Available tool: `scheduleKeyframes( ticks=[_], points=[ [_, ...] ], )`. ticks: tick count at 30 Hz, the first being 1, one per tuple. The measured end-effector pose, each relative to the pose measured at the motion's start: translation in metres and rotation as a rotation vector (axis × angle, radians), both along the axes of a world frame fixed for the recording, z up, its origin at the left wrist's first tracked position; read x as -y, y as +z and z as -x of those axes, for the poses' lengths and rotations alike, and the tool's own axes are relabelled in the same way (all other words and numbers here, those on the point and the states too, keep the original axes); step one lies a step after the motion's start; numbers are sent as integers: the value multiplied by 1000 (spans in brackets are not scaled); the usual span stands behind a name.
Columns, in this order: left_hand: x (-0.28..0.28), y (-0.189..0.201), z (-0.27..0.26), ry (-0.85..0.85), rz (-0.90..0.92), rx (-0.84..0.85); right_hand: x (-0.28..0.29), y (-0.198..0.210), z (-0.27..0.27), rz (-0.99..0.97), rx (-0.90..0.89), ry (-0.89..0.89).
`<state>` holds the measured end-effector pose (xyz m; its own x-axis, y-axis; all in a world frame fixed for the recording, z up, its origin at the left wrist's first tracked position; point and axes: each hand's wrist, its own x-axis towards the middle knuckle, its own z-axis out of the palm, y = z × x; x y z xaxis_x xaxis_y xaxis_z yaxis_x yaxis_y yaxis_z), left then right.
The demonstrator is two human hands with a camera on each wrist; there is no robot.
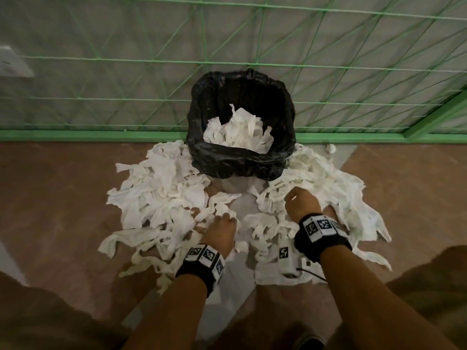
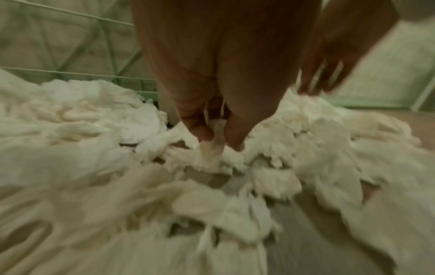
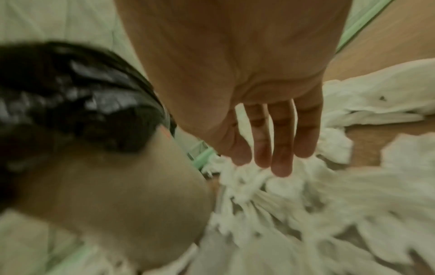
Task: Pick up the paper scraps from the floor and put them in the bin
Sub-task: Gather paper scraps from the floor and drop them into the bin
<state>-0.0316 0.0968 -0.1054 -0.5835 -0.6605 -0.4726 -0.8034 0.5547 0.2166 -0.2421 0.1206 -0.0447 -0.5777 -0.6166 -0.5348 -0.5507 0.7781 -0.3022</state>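
A grey box [image 1: 14, 62] is seen fixed to the wall at far left, partly cut off by the frame edge. White paper scraps [image 1: 161, 195] are heaped on the brown floor [image 1: 50, 185], spread L and R of the bin and across the front of it.

The left hand [image 1: 219, 229] is lowered into the scraps near the middle of the heap, knuckles up. In the left wrist view a scrap [image 2: 213, 138] is pinched between thumb and fingertips [image 2: 235, 134], w/ the rest of the pile touching below; the pic is blurred at the edges.

The bin [image 1: 241, 157], lined w/ a black bag, is stood against the green mesh fence [image 1: 328, 72] at centre. More scraps [image 1: 240, 132] are piled inside it, approx. to mid-height.

The right hand [image 1: 302, 201] is placed over the R heap, just in front of the bin. From the head view it looks fisted, but in the right wrist view the fingers [image 3: 281, 141] are shown straight and together, pointed down, tips at or just above the scraps [image 3: 247, 178]; contact can't be told. Nothing is seen held in it.

Black wristbands [image 1: 322, 238] w/ printed markers are worn on both wrists.
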Motion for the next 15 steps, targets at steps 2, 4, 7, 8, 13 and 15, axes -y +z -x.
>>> scheduleKeyframes(
  ticks=[2,4,7,8,13,15],
  points=[
    [11,16,-3,79,-37,-95,-11,-22,-12,-59,48,158],
    [21,42,-8,110,-158,-157,-17,-43,-28,-94,23,325],
    [33,89,-19,55,-291,-225,-23,-63,-48,-154,-23,498],
    [38,106,-22,42,-313,-247,-24,-67,-53,-171,3,521],
    [67,207,-23,44,-113,-316,-17,-72,-59,-138,-70,605],
    [80,244,-16,139,-3,-463,-12,-65,-58,-119,-77,554]
  ],
)
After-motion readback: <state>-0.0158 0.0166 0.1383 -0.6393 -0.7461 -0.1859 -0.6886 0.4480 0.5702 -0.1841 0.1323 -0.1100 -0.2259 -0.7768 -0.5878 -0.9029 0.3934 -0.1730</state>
